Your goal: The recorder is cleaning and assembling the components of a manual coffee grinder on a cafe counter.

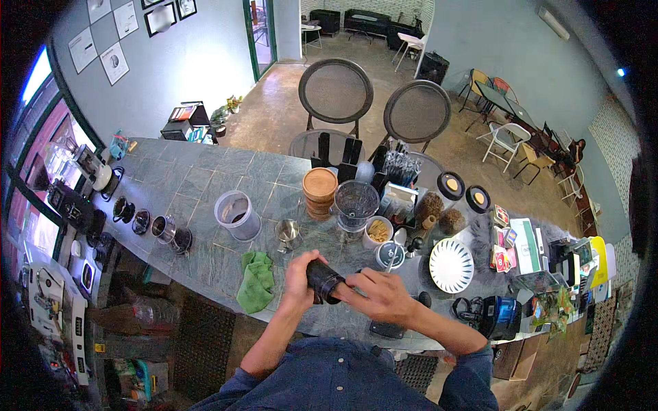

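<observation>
Above the front edge of the counter, my left hand [297, 281] is wrapped round a black cylinder [322, 277], tilted with its mouth toward my right hand. My right hand [381, 295] is closed, its fingertips reaching into or against that mouth; anything they pinch there is hidden. Left of the hands lies a crumpled green cloth [256, 282]. A steel milk pitcher [288, 235] stands just beyond them. Past the right hand are a round lidded container [388, 256] with a spoon across it and a white plate [452, 266] with a dark striped rim.
The tiled counter [185, 171] carries a clear plastic tub [237, 216], stacked wooden lids [319, 186], a glass dripper [356, 205] and a cup of brown bits [378, 232]. Glass servers and a grinder [65, 202] line the left. Two round-backed chairs [336, 94] stand beyond.
</observation>
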Available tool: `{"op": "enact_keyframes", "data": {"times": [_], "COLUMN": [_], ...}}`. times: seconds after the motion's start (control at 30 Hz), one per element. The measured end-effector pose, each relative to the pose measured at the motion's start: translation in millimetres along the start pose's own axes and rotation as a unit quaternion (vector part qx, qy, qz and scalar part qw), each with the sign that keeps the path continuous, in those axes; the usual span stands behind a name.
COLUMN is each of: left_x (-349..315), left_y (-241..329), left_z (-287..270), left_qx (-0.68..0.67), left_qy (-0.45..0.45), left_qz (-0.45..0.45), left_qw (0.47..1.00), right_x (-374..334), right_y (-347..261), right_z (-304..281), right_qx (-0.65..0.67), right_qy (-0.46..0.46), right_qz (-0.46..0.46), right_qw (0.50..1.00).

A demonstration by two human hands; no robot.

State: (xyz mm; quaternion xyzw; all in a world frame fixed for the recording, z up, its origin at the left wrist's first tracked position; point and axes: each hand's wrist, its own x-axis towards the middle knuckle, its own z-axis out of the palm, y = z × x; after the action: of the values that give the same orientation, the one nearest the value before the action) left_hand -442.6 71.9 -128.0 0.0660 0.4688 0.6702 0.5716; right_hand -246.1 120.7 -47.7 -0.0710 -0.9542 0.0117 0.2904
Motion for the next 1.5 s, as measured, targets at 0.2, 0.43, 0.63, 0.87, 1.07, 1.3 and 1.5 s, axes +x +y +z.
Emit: {"op": "enact_keyframes", "data": {"times": [0.2, 0.43, 0.63, 0.87, 1.07, 1.3, 1.5], "left_x": [8.8, 6.4, 4.4, -3.2, -4.9, -33.0, -28.8], "left_y": [-5.9, 8.6, 6.0, 9.3, 12.5, 24.7, 24.3], "left_z": [-0.9, 3.1, 6.2, 16.0, 3.7, 22.1, 20.4], "left_qx": [-0.045, -0.034, -0.013, -0.022, 0.128, 0.206, 0.218], "left_qy": [0.032, 0.083, 0.098, 0.094, 0.037, 0.032, 0.020], "left_qz": [0.035, 0.132, 0.138, 0.156, 0.319, 0.434, 0.377], "left_qw": [0.998, 0.987, 0.985, 0.983, 0.938, 0.877, 0.900], "right_x": [13.2, 16.3, 11.5, 9.0, 0.3, -16.9, -15.7], "right_y": [-0.4, -13.8, -19.9, -19.2, -39.3, -34.0, -42.6], "right_z": [19.5, 49.0, 56.6, 44.8, 39.9, 40.3, 36.3], "right_qx": [0.013, 0.096, 0.113, 0.138, 0.394, 0.559, 0.373], "right_qy": [0.002, 0.117, 0.103, 0.127, 0.159, 0.140, 0.170], "right_qz": [-0.013, 0.168, 0.203, 0.231, 0.457, 0.534, 0.457], "right_qw": [1.000, 0.974, 0.967, 0.955, 0.781, 0.619, 0.789]}}
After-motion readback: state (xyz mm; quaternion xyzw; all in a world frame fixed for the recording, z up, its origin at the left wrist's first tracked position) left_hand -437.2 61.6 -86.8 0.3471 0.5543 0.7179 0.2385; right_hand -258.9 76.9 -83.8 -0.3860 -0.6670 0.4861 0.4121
